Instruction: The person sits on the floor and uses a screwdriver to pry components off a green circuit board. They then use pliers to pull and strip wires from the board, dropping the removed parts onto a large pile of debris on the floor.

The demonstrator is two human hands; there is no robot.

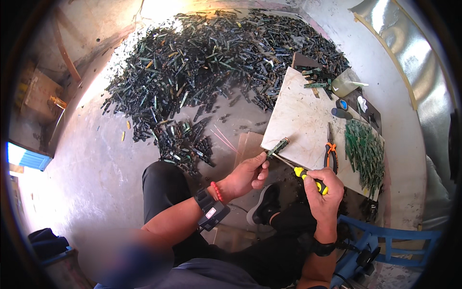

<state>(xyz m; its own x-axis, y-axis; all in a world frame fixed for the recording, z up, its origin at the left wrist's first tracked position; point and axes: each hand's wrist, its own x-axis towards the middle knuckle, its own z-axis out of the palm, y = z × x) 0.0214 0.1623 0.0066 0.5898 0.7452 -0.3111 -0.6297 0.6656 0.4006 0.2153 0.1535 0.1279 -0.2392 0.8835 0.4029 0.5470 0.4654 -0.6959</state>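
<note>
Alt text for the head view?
A person's left hand holds a narrow dark-green strip at the edge of a pale board while the right hand holds a yellow-and-black screwdriver close by. Pliers and green strips lie on the board; a large heap of dark strips lies beyond.

Slanted green strip (277, 147), yellow-black screwdriver (300, 172)
</note>
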